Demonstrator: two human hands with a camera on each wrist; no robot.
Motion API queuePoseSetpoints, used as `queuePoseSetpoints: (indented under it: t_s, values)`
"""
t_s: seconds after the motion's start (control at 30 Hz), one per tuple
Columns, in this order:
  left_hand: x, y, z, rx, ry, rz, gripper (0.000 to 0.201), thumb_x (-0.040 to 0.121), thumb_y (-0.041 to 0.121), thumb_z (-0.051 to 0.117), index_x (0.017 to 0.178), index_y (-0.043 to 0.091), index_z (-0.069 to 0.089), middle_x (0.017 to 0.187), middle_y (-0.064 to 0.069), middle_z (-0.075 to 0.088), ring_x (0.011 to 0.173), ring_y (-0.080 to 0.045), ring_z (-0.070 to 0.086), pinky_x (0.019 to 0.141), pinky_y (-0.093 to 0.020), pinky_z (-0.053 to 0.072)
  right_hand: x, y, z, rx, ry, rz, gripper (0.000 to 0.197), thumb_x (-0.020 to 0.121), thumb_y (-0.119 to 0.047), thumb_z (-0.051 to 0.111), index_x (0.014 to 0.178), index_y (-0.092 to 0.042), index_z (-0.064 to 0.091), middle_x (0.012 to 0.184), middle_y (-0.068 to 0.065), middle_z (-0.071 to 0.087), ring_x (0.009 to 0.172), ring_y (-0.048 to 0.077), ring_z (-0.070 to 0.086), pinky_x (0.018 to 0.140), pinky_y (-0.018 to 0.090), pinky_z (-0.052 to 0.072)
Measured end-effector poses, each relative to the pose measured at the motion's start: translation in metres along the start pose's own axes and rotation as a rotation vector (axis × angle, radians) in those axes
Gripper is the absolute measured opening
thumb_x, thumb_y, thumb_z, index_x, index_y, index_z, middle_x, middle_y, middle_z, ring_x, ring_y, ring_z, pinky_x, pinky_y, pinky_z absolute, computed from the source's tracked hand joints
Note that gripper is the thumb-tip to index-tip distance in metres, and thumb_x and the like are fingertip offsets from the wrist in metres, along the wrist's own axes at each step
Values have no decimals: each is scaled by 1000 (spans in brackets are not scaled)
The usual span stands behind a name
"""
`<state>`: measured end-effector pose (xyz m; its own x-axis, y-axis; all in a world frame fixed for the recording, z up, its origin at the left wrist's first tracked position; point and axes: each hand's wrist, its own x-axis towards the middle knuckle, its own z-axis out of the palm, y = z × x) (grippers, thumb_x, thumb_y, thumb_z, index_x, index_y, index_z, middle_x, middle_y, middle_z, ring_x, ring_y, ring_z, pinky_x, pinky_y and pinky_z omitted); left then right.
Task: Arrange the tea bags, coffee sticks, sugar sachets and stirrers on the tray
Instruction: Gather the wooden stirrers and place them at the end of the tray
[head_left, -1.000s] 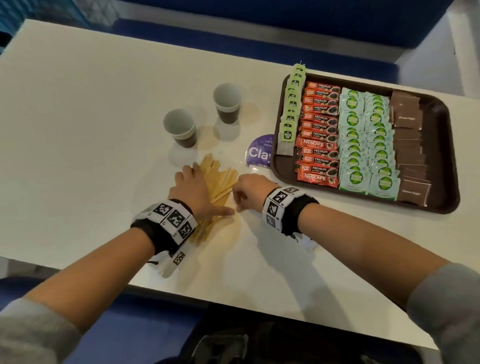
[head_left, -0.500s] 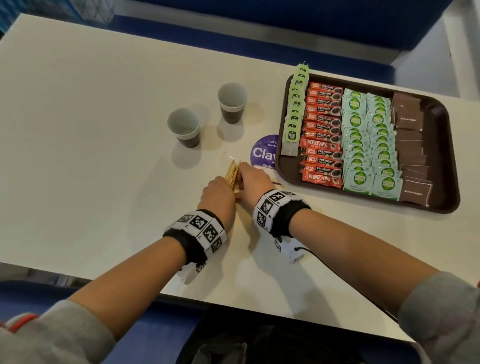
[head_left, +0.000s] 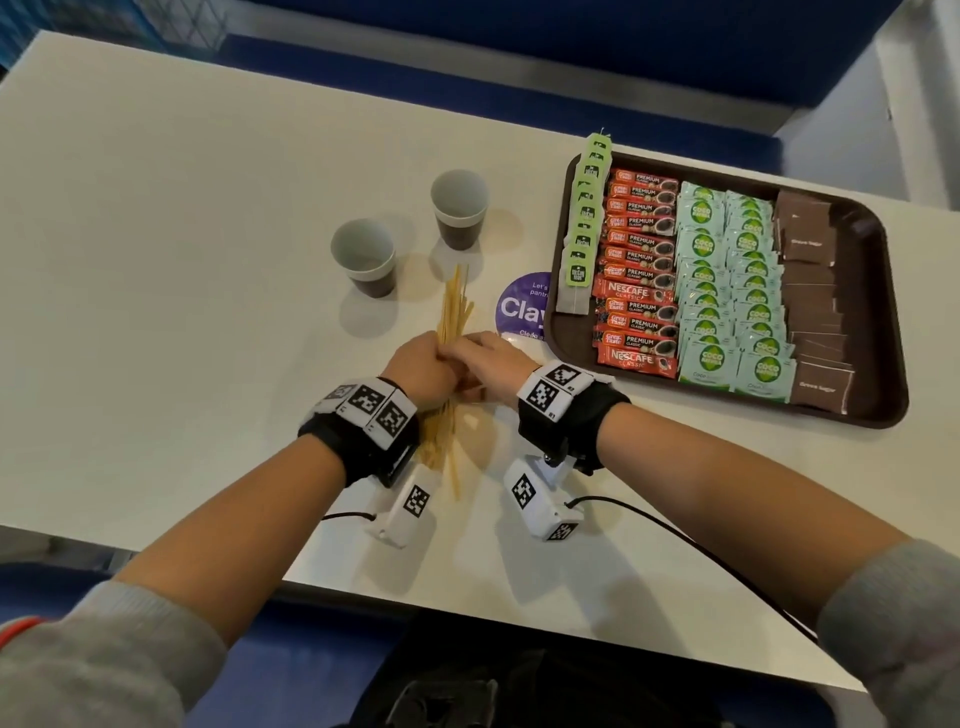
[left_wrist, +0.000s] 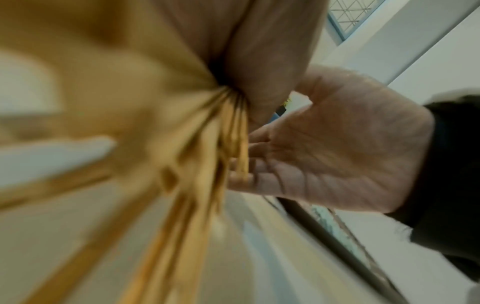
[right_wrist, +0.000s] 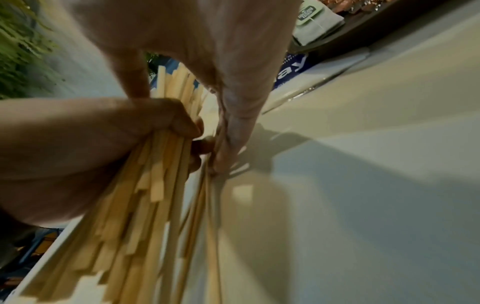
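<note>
Gathering the wooden stirrers (head_left: 453, 306) is the step in hand, and it looks like the last one. They are bunched in the left hand (head_left: 420, 370), whose fingers curl round the middle of the bundle. The bundle stands tilted over the counter (head_left: 156, 260), near the middle of it and toward its near edge, its ends fanning out above and below the fist. The right wrist view shows those ends uneven, so the bundle is not yet squared. The right hand (head_left: 485, 366) is pressed against the other side of the bundle with its fingers bent around a few thin sticks, helping to close it up.

Beside them, at the right end of the counter, the brown tray (head_left: 878, 322) already carries neat rows. From its left edge rightward these are the tea bags (head_left: 584, 228), the red coffee sticks (head_left: 641, 270), two columns of pale green sachets (head_left: 727, 280) and the brown sugar sachets (head_left: 810, 291). So three of the four kinds appear done. What I judge is left is levelling the stirrers and laying them on the tray, where the bare strip along its right edge seems the only room.

Two paper cups (head_left: 410, 234) stand behind the hands toward the far edge, and a round purple sticker (head_left: 522, 306) lies partly under the tray's left rim.
</note>
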<state>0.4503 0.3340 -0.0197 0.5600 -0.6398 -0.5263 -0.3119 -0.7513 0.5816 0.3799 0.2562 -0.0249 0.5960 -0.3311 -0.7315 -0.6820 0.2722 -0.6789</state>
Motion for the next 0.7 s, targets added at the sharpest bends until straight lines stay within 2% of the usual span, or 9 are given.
queuePoseSetpoints:
  t_s: [0.1, 0.17, 0.23, 0.27, 0.33, 0.43, 0.53, 0.63, 0.7]
  values:
    - [-1, 10, -3, -108, 43, 54, 18, 93, 3, 42, 105, -2, 55, 102, -20, 60, 103, -35, 58, 87, -39, 46, -6, -9, 3, 127, -56, 24, 18, 91, -33, 51, 87, -15, 53, 85, 5, 55, 77, 18, 55, 75, 33, 50]
    - [1, 12, -5, -190, 43, 69, 10, 92, 5, 42, 95, 7, 51, 87, -11, 59, 94, -33, 60, 82, -39, 49, -7, -12, 2, 215, -64, 8, 18, 91, -31, 48, 85, -15, 54, 84, 7, 56, 77, 21, 56, 82, 39, 51]
    - [5, 8, -8, -200, 40, 41, 9, 91, 11, 45, 97, 7, 51, 88, -11, 60, 86, -29, 61, 81, -42, 52, -7, -15, 0, 173, -39, -28, 21, 93, -29, 43, 84, -14, 54, 83, 7, 56, 74, 20, 56, 84, 39, 49]
    - [6, 5, -11, -171, 38, 11, 12, 92, 14, 47, 98, 6, 52, 88, -12, 60, 81, -26, 61, 76, -39, 53, -6, -15, -1, 105, -26, -61, 22, 94, -26, 39, 85, -11, 53, 84, 9, 56, 72, 20, 56, 80, 37, 48]
    - [7, -3, -15, -101, 53, -47, 17, 92, 19, 49, 100, 5, 52, 88, -13, 61, 75, -25, 61, 70, -36, 52, -1, -11, -4, -272, 8, -149, 23, 97, -19, 36, 99, -5, 54, 96, 15, 58, 79, 24, 59, 76, 34, 46]
    - [9, -20, -18, -8, 78, -111, 27, 91, 24, 52, 107, 2, 49, 100, -19, 62, 91, -35, 61, 79, -41, 51, 1, -2, -1, -773, 67, -211, 34, 91, -31, 53, 117, -10, 53, 108, 10, 60, 92, 23, 59, 74, 28, 44]
    - [7, -28, -19, -30, 126, -153, 28, 92, 25, 52, 109, 3, 47, 103, -19, 61, 94, -35, 61, 82, -42, 50, 0, 4, 16, -993, 62, -344, 57, 76, -40, 73, 118, -11, 48, 112, 7, 51, 99, 23, 54, 79, 31, 44]
    - [7, -33, -23, -96, 174, -172, 28, 93, 27, 51, 111, 5, 47, 103, -18, 63, 94, -35, 62, 83, -41, 50, 5, 7, 26, -1103, 38, -437, 69, 74, -36, 76, 127, -10, 40, 121, 11, 44, 106, 28, 51, 87, 37, 44]
    - [7, -36, -25, -136, 183, -180, 26, 93, 27, 52, 110, 8, 47, 103, -16, 63, 95, -33, 62, 81, -37, 48, 7, 6, 24, -1127, -23, -429, 66, 77, -29, 75, 130, -11, 40, 122, 12, 43, 109, 30, 49, 88, 37, 43]
